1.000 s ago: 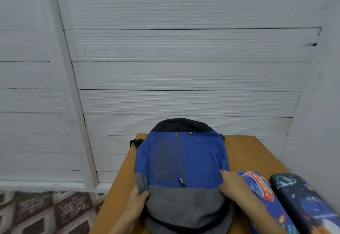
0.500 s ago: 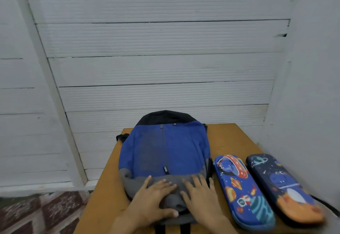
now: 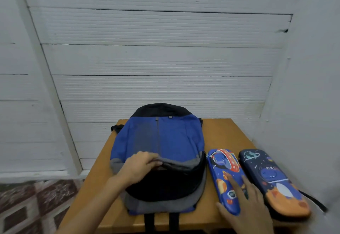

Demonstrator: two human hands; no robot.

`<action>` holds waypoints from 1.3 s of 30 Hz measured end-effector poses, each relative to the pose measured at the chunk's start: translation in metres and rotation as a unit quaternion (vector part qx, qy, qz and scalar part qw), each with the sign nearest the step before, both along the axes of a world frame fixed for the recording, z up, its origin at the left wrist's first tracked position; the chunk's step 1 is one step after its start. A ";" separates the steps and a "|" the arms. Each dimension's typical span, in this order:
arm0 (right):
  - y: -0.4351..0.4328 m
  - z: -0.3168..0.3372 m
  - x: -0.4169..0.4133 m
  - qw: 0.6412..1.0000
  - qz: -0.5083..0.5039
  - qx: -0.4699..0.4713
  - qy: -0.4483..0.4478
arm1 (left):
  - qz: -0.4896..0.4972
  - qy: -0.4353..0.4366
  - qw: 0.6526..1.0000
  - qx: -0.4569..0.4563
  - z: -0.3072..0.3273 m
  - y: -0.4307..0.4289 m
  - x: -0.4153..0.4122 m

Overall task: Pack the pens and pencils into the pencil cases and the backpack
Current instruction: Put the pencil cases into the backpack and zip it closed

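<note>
Here, a blue fabric backpack (image 3: pixel 174 142) with a black top and a grey lower band is lying flat on a small orange-brown wooden table (image 3: pixel 224 132), its black top pointing toward the white panelled wall (image 3: pixel 156 59). The left hand (image 3: pixel 141 167) is gripping the grey edge of the backpack's opening. Its fingers are curling over the fabric and holding the edge lifted, so the dark inside is showing.

Just beside the backpack on its right, a long bright-blue hard-shell pencil case (image 3: pixel 224 169) printed with a flying saucer and planets is lying closed on the table. A dark navy hard-shell pencil case (image 3: pixel 272 175) with an orange near end is lying closed right beside it, nearest the right-hand wall.

The right hand (image 3: pixel 246 204) is reaching over the near end of the bright-blue pencil case with its fingers straight and spread, gripping nothing. The fingertips are seemingly touching the lid, though motion blur is making the contact uncertain.

Two black straps (image 3: pixel 149 222) are hanging over the table's near edge. Red-brown patterned floor tiles (image 3: pixel 27 206) are showing at the lower left.
</note>
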State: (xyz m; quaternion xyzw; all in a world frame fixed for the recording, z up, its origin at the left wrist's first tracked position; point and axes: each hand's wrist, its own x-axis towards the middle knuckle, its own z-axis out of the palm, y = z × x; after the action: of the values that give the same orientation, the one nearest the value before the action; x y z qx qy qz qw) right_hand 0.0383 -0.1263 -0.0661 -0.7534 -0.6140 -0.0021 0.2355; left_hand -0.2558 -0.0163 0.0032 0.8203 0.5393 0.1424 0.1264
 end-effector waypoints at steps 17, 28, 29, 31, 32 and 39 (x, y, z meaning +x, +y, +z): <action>0.001 -0.047 0.037 0.996 0.034 0.080 0.016 | 0.020 -0.165 0.981 0.097 0.120 0.066 0.013; -0.030 0.028 0.002 0.954 0.101 0.246 0.141 | 0.016 -0.181 0.979 0.090 0.119 0.070 0.018; -0.037 0.036 -0.010 0.946 0.111 0.265 0.151 | 0.016 -0.174 0.980 0.091 0.118 0.069 0.019; -0.041 0.047 -0.033 0.938 0.135 0.288 0.140 | 0.020 -0.168 0.981 0.090 0.116 0.068 0.019; -0.038 0.049 -0.042 0.936 0.144 0.290 0.140 | 0.024 -0.166 0.981 0.094 0.117 0.069 0.020; 0.016 0.035 -0.096 0.956 0.129 0.237 0.116 | 0.023 -0.166 0.980 0.109 0.114 0.065 0.019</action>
State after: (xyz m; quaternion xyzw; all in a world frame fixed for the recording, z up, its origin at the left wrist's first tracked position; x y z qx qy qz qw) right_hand -0.0575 -0.1106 -0.0314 -0.5852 -0.6560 -0.0298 0.4757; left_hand -0.2368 0.0490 0.1176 0.7817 0.5105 0.3373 0.1206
